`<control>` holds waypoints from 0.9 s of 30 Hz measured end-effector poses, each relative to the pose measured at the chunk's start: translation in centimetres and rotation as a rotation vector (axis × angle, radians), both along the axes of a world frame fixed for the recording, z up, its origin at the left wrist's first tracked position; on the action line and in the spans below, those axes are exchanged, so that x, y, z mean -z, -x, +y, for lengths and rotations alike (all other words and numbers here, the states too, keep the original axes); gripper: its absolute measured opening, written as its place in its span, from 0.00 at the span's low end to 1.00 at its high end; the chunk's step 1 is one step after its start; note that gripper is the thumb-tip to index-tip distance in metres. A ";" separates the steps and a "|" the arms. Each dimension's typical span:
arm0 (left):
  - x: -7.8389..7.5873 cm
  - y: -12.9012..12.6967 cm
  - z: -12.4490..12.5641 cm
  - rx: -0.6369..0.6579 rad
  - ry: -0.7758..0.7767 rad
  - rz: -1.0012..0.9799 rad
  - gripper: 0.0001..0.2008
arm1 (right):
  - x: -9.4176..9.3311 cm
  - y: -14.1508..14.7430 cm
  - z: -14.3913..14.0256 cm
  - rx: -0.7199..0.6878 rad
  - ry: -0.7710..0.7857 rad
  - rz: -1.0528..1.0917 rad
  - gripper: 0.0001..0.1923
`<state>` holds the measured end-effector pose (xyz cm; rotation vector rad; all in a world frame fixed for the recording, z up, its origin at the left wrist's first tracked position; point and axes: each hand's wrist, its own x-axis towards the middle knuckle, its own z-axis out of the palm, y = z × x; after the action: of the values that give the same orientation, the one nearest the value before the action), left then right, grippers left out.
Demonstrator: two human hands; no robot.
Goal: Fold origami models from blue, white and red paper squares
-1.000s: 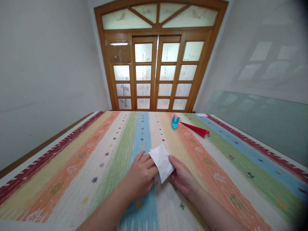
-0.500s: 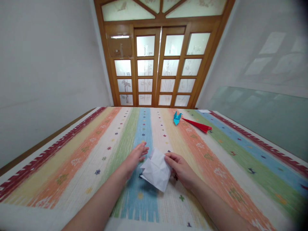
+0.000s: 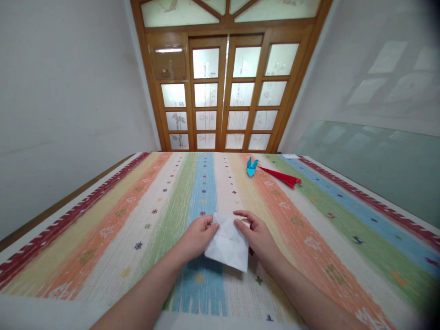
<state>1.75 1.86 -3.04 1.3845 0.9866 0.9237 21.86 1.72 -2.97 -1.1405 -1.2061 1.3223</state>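
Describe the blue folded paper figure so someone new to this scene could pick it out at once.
Start at the wooden glazed doors and come down to the far end of the striped cloth. The blue paper figure sits there on a pale yellow stripe. It is small with upturned points, just left of the long flat red folded paper, unlike the white sheet between the hands.

The paper (image 3: 227, 244) is plain white. The cloth (image 3: 309, 238) over the desk runs in long stripes of red, yellow, orange, cream, green and blue, dotted with small dark star and flower marks, and its side edges carry a dark red zigzag border. The crane (image 3: 251, 167) is bright blue; the folded piece (image 3: 282, 177) beside it is red.
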 end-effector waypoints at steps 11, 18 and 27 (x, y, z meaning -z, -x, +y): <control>-0.9 0.1 0.3 -0.264 0.040 -0.147 0.22 | -0.1 0.2 -0.1 -0.268 0.149 0.080 0.21; -1.7 1.3 0.8 -0.328 0.069 -0.154 0.23 | -0.8 -0.5 -0.1 -0.274 0.140 -0.066 0.21; -0.1 1.4 0.9 -0.017 0.079 0.137 0.18 | 0.5 -1.1 1.1 -0.074 0.105 0.043 0.18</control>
<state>0.38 2.77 -2.95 1.3885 1.1281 0.8013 22.97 2.84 -3.44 -1.1448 -1.1682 1.4743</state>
